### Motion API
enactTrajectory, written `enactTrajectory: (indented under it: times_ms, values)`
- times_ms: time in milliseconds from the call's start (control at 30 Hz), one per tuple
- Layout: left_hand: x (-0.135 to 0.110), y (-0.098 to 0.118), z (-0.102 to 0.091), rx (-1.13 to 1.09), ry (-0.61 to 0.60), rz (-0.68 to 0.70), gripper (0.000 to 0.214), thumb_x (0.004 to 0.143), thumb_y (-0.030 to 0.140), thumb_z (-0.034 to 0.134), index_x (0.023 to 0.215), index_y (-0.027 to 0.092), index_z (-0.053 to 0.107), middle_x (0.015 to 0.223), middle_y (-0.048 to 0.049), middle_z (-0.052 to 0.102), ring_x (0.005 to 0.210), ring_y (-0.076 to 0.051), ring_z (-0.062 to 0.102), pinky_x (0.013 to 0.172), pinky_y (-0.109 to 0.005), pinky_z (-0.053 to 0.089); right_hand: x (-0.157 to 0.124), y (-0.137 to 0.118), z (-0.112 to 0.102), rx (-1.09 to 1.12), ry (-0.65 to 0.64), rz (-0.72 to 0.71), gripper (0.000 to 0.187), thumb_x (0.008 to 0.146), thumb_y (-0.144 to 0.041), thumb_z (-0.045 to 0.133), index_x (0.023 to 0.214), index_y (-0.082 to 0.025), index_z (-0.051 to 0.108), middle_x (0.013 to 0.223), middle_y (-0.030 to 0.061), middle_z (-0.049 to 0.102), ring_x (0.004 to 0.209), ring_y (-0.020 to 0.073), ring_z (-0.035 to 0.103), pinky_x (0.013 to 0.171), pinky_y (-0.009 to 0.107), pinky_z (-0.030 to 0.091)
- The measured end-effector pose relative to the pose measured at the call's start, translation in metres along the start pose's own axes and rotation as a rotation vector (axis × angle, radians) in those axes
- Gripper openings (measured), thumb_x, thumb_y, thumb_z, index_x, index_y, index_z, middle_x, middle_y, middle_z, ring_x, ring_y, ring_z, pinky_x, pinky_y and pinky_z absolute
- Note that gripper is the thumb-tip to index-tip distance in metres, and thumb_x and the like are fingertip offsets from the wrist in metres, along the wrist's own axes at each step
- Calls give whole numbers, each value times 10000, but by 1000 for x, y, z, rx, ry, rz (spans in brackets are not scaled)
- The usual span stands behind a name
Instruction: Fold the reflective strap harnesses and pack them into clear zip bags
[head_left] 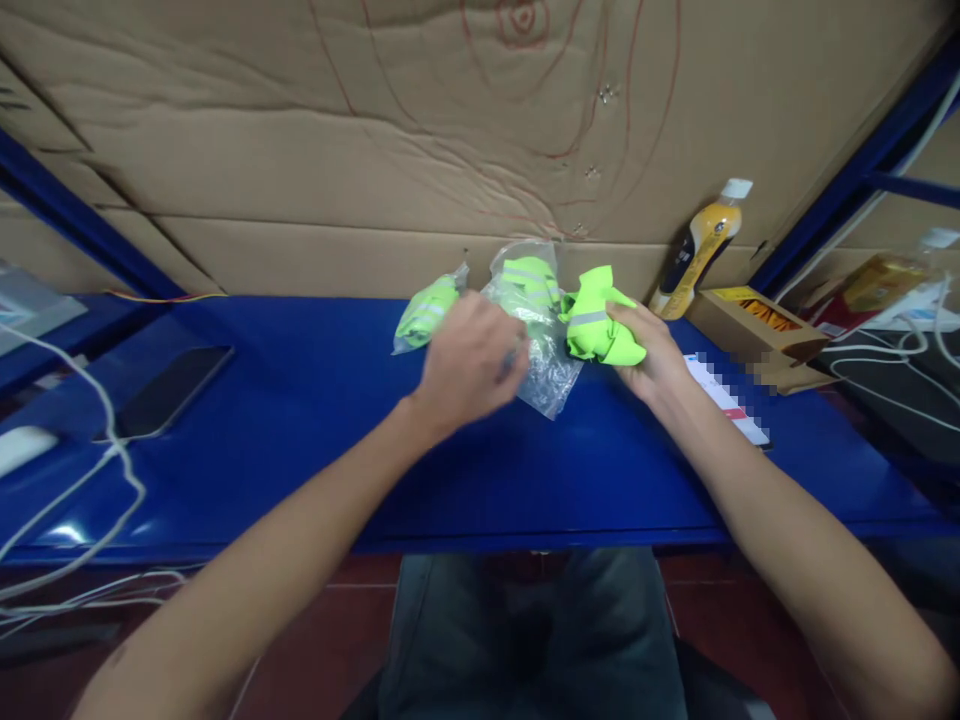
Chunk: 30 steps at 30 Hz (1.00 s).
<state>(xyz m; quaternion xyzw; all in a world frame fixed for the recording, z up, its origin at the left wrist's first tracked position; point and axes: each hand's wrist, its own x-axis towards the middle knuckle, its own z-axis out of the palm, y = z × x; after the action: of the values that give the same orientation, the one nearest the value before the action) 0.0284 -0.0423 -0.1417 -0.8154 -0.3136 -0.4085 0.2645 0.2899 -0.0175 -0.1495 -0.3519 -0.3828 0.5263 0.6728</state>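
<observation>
My right hand [649, 340] grips a folded neon-yellow vest [596, 315] with a silver reflective stripe, above the blue shelf. My left hand [476, 360] is closed, fingers curled and slightly blurred; whatever they hold is hidden. Beside those fingers lies a clear plastic bag [551, 375], crinkled, its lower part flat. Another neon-yellow folded vest [529, 275] shows through the upper part of that bag. Just left of my left hand rests a packed neon-yellow vest [427, 315] in its own clear bag, partly covered by the hand.
The blue shelf [300, 450] meets a cardboard wall [300, 180] with red drawn lines. At right stand a yellow-and-black bottle [701, 250] and an open carton [761, 335], near a partly blurred phone [727, 400]. A dark phone [176, 390] and white cables [120, 460] lie left.
</observation>
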Motion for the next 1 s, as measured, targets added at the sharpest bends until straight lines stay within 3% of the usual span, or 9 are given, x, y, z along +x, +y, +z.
enactTrajectory:
  times_ms: [67,167,267,333,433,533,733,867,1000]
  values:
    - [-1,31,10,-50,-197,118,303,1124,413,575,970,181,696,905,-107,722,931,-303,706,854,-440,566,1,-2,0,18,12,-20,516,575,-350,1057,1007,-199,820,987,48,859,876,254,826,912,418,733]
    - [-4,62,28,-26,-437,7,472,1092,567,652,1068,104,744,988,-172,759,1019,-368,745,908,-478,584,2,-7,-1,29,0,-43,522,573,-370,1052,1002,-199,810,976,50,854,928,275,833,933,431,730]
    - [-4,64,38,-81,-656,-218,343,1118,422,615,1086,109,751,982,-156,782,963,-348,770,808,-433,569,1,-8,1,14,1,-30,534,551,-368,1059,994,-211,805,979,49,855,977,287,835,959,439,723]
    - [-4,54,38,-197,-723,-301,275,1139,313,552,1043,147,749,982,-122,797,925,-307,774,750,-393,530,-2,-7,3,4,-9,-12,540,534,-364,1072,979,-211,807,989,54,858,982,292,837,964,445,719]
    - [-4,38,33,-342,-695,-355,216,1106,194,562,992,166,743,992,-92,812,918,-270,766,762,-367,501,-8,-7,7,-28,-60,26,534,532,-371,1079,973,-217,821,981,55,859,966,293,839,940,446,714]
    - [-3,28,26,-444,-601,-412,212,1043,112,580,884,174,707,839,-54,775,780,-224,718,732,-342,479,-14,-11,9,-66,-103,62,529,512,-336,1089,970,-224,850,975,40,863,904,250,830,883,386,703]
    - [8,27,9,-497,-218,-620,180,1032,184,589,862,210,641,693,8,679,620,-169,623,642,-310,456,-24,-20,15,-189,-149,130,499,496,-313,1109,928,-215,880,901,33,845,757,191,778,742,336,660]
    - [7,26,5,-295,-63,-382,210,1108,262,527,951,210,655,853,-40,733,722,-183,656,692,-325,472,-26,-17,20,-259,-86,130,531,432,-303,1108,901,-216,874,867,34,832,732,211,760,698,364,641]
    - [2,23,7,-153,-165,-218,269,1136,257,441,986,198,655,938,-78,763,791,-206,687,677,-335,435,-24,-11,20,-327,-43,44,491,438,-281,1083,881,-218,880,853,25,823,710,189,725,667,333,593]
